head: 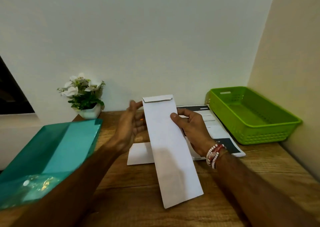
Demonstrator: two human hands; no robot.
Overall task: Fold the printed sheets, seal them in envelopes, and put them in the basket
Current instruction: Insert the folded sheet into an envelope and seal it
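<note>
A long white envelope [170, 150] stands on end above the wooden table, its flap edge at the top. My right hand [190, 128] grips its right edge, thumb on the front and fingers behind. My left hand [130, 123] is beside its upper left edge, fingertips touching near the flap corner, fingers loosely extended. A folded white sheet [139, 153] lies flat on the table behind the envelope. Printed sheets [218, 128] with dark bands lie stacked to the right. The green plastic basket [270, 133] sits at the far right with nothing in it.
A teal plastic folder [52, 150] lies at the left, over the table edge. A small white pot of white flowers [84, 95] stands at the back against the wall. A side wall rises just beyond the basket.
</note>
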